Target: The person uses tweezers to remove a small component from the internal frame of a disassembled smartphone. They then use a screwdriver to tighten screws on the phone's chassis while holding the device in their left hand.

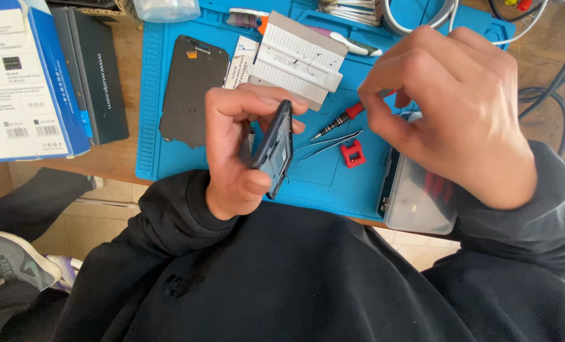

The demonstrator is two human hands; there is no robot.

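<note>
Left hand [235, 155] clamps dark phone frame [275, 151] edge-up | right hand [450, 107] curled, contents unclear | above blue mat [168, 158]

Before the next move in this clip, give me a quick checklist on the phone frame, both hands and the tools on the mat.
1. Left hand grips the dark phone frame edge-on: ok.
2. Right hand is off the frame, fingers pinched: ok; whether it holds anything: cannot tell.
3. Red-handled screwdriver and tweezers lie on the blue mat, beside the hands: ok.
4. Detached screen panel lies flat on the mat: ok.
5. Clear parts box overhangs the table edge: not ok.
</note>
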